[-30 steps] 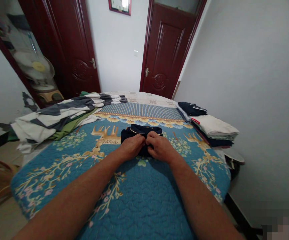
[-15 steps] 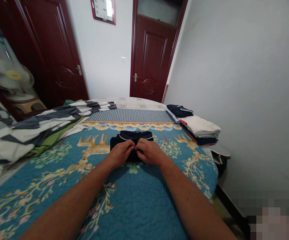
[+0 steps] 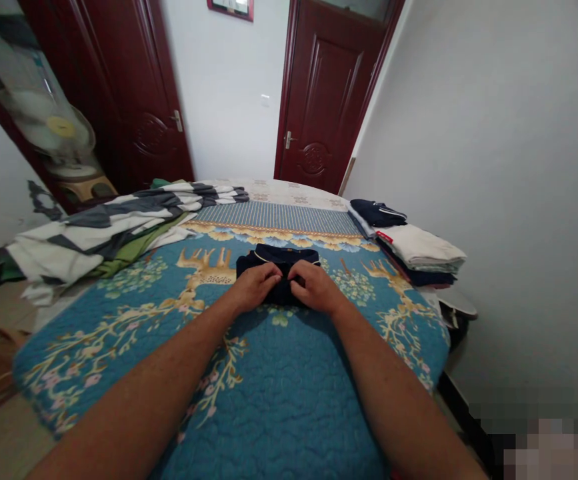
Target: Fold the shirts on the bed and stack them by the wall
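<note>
A dark navy collared shirt, folded into a small bundle, lies on the blue quilted bedspread. Light piping runs along its collar, which faces up at the far side. My left hand pinches the cloth just below the collar, left of its middle. Close beside it, my right hand has its thumb and fingers closed on the same spot from the right. A narrow gap separates the fingertips of both hands. They cover much of the shirt's front, so its buttons cannot be made out.
On the bed's right edge sits a stack of folded clothes, with a folded navy garment just behind. A rumpled grey-and-white striped cloth and a green cloth lie at the left. Beyond are a wall and two doors.
The view has tilted down and swung left, so the scene sits farther right and higher. Both hands stay at the shirt's collar front, with their fingertips slightly farther apart.
</note>
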The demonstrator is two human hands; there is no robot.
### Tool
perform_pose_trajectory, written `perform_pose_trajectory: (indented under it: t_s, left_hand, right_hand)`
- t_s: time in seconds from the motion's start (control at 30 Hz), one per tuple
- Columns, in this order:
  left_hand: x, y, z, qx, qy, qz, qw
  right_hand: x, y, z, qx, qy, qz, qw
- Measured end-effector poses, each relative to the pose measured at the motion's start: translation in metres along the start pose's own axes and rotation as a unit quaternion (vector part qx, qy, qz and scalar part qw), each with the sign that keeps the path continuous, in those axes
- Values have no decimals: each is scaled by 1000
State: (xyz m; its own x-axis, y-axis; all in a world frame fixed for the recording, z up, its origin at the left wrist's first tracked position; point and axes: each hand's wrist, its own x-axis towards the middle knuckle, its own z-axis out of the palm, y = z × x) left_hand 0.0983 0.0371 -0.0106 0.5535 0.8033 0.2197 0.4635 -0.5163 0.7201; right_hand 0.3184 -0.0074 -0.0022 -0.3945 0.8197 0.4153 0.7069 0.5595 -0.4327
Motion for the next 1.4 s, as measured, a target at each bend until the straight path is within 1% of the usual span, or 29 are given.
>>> perform_pose_trajectory:
  t_s: [0.13, 0.27, 0.37, 0.47, 0.6, 0.77, 0.9, 1.03, 1.23, 1.4]
  left_hand:
    - [-1, 2, 0, -2, 1, -1, 1000]
    - [0, 1, 1, -4, 7, 5, 1000]
    - [0, -2, 2, -6, 11, 11, 1000]
    - [0, -4, 4, -4, 12, 8, 1000]
    - [-1, -4, 6, 12, 23, 12, 1000]
    - [-1, -1, 7, 41, 27, -1, 999]
    - [0, -1, 9, 38, 28, -4, 999]
    - [0, -3, 9, 39, 32, 9, 999]
    - [-2, 1, 8, 37, 36, -7, 999]
    - [-4, 2, 9, 19, 43, 4, 999]
  right_hand:
    - [0, 6, 0, 60, -13, 26, 998]
    - [-1, 8, 0, 105, -10, 57, 993]
    - [-3, 4, -3, 96, -6, 37, 995]
    - [-4, -4, -9, 52, -9, -11, 999]
    - [-3, -13, -13, -48, -22, -53, 997]
    - [0, -19, -6, -170, 1, -63, 983]
    - [1, -21, 2, -212, 17, -75, 974]
    - [1, -18, 6, -189, 33, -71, 979]
    - [-6, -5, 14, -67, 54, -96, 992]
    - [-11, 2, 23, -10, 100, -58, 993]
